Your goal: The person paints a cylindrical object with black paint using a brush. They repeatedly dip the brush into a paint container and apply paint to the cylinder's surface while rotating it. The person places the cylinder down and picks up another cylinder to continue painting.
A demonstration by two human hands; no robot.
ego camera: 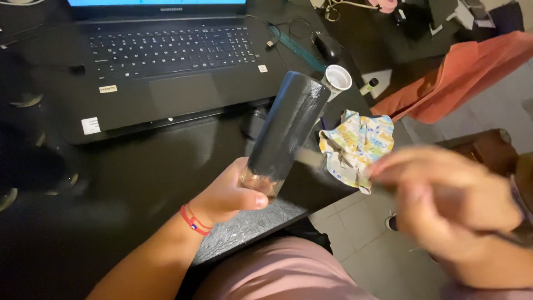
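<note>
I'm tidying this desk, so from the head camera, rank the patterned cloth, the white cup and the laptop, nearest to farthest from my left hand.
From the left hand:
1. Patterned cloth, crumpled at the desk's right edge.
2. White cup, behind the cloth, upper right.
3. Laptop, at the back of the desk; its near edge rivals the cup, too close to call.

I log the laptop screen (pixel 157 2) at 12 o'clock, a thin bright blue strip. On the laptop's palm rest: small gold rectangular sticker (pixel 108 89) at 10 o'clock, white square sticker (pixel 90 125) below it, small pale sticker (pixel 262 68) at 12 o'clock.
</note>
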